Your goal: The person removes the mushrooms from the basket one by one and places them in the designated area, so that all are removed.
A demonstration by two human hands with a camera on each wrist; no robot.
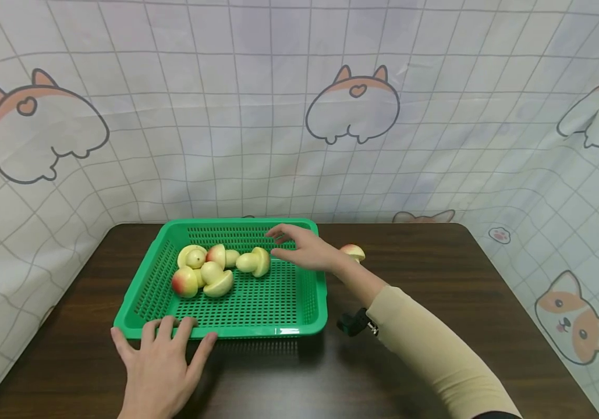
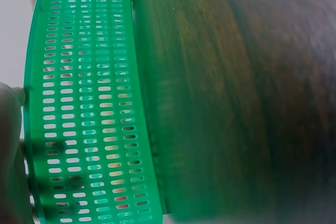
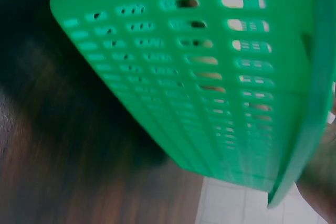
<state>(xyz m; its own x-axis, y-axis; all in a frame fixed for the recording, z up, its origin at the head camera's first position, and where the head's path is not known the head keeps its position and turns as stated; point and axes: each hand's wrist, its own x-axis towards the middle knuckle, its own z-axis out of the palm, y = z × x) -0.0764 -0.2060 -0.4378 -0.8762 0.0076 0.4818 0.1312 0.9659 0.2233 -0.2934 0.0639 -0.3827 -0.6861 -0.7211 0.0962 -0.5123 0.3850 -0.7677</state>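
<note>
A green plastic basket with slotted walls stands on the table. Several pale yellow toy mushrooms, some with red on their caps, lie in its left and middle part. My left hand rests its spread fingers on the near rim; in the left wrist view, its fingers show at the basket's edge. Over the basket's right side is my right hand, fingers loosely bent, with nothing visible between them. The nearest mushroom lies just left of its fingertips. The right wrist view mostly shows the basket's outer wall.
Another red-capped mushroom is on the dark wooden table, right of the basket and partly hidden behind my right forearm. A white gridded cloth with dog drawings hangs behind the table and at its sides.
</note>
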